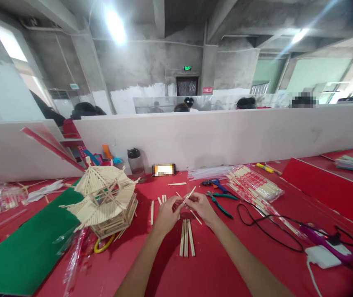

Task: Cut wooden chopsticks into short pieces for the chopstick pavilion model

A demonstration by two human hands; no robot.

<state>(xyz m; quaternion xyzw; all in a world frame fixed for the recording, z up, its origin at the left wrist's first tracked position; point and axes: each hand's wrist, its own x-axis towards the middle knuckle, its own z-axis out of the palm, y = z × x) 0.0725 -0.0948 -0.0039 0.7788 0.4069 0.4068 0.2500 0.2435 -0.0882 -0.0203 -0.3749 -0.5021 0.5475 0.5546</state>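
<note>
Above the red table my left hand point(170, 209) and my right hand point(201, 206) meet, fingers closed in a pinch. Between the fingertips is a pale wooden chopstick point(192, 191), tilted up to the right. A thinner stick point(197, 218) slants down to the right beneath my right fingers; whether it is held or lies on the table I cannot tell. Just below the hands lies a row of several chopsticks point(186, 239). More sticks point(152, 212) lie beside my left hand, partly hidden by it. To the left stands a pavilion model point(105, 198) built of such sticks.
Green-handled pliers point(222, 206) and a blue glue gun point(218, 184) lie to the right, near packed chopsticks point(257, 183) and a black cable point(257, 222). A power strip point(331, 243) sits far right. A bottle point(136, 163) and phone point(163, 170) stand before the white partition point(226, 136).
</note>
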